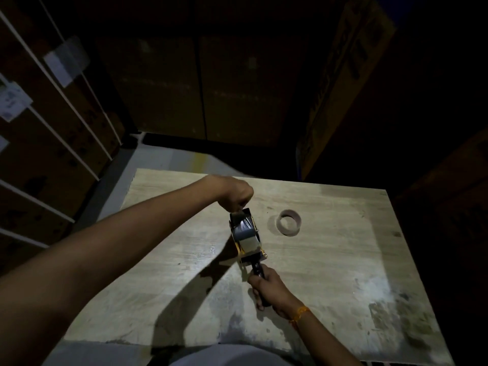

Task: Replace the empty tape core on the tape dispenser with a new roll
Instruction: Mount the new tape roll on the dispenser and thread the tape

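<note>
Two hands work on one tape dispenser point(248, 239) over a pale wooden table point(330, 273). Closest to the person, the right hand point(266, 286) is wrapped tight around the black handle and holds the dispenser up off the table. A bit farther out sits the new roll point(247, 237) of clear tape, already in place inside the dispenser's frame. Past that, the left hand point(236, 194) is closed at the front end of the dispenser and seems to pinch something there, maybe the loose end of the tape, but it is too dark to be sure. Beside the dispenser, a little to the right, the empty tape core point(289, 221) lies by itself on the table. So the swap looks nearly done. Next comes feeding the tape end through the front toward the cutter, with a slow, straight pull so it does not stick to itself. Farthest away stand dark cardboard boxes point(200, 83).
</note>
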Motion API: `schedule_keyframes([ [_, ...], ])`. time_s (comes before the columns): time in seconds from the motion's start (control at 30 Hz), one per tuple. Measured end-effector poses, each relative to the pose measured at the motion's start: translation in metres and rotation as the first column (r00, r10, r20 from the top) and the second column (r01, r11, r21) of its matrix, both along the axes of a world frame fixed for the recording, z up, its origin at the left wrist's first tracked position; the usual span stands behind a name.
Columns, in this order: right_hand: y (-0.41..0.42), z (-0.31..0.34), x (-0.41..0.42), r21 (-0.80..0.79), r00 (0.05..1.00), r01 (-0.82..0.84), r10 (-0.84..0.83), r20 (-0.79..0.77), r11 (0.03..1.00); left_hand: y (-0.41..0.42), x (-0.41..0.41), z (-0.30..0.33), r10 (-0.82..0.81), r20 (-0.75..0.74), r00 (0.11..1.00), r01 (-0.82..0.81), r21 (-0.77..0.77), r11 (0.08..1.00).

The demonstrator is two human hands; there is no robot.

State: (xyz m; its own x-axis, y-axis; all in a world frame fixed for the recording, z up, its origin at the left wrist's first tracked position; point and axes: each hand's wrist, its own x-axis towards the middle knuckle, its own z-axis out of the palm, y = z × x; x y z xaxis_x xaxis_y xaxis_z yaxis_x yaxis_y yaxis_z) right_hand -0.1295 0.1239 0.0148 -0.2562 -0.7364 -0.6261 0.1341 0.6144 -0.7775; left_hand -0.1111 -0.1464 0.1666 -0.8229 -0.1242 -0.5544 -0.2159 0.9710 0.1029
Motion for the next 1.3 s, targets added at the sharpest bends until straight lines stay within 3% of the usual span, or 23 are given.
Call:
schedule_keyframes([
  [0.37, -0.002, 0.008, -0.008, -0.068, 1.0, 0.005, -0.003, 0.025, 0.998, -0.023, -0.015, 0.009, 0.018, -0.03, 0.999, -0.018, 0.019, 1.0],
  [0.6, -0.005, 0.013, -0.007, -0.109, 1.0, -0.008, 0.01, 0.019, 0.994, -0.025, -0.03, 0.004, -0.068, -0.013, 0.998, 0.068, 0.005, 0.998],
  [0.87, 0.001, 0.022, -0.009, -0.204, 0.993, -0.011, 0.035, 0.11, 0.979, -0.035, -0.025, -0.014, 0.058, -0.033, 0.998, -0.054, 0.127, 0.99],
  [1.1, 0.008, 0.025, -0.009, -0.179, 0.997, -0.025, 0.038, 0.067, 0.983, -0.051, -0.016, -0.025, 0.213, 0.049, 0.976, -0.211, 0.468, 0.858],
  [1.3, 0.001, 0.038, -0.006, -0.16, 0.985, 0.028, 0.0, 0.174, 0.987, -0.058, -0.02, -0.024, 0.2, 0.066, 0.978, -0.205, 0.506, 0.838],
])
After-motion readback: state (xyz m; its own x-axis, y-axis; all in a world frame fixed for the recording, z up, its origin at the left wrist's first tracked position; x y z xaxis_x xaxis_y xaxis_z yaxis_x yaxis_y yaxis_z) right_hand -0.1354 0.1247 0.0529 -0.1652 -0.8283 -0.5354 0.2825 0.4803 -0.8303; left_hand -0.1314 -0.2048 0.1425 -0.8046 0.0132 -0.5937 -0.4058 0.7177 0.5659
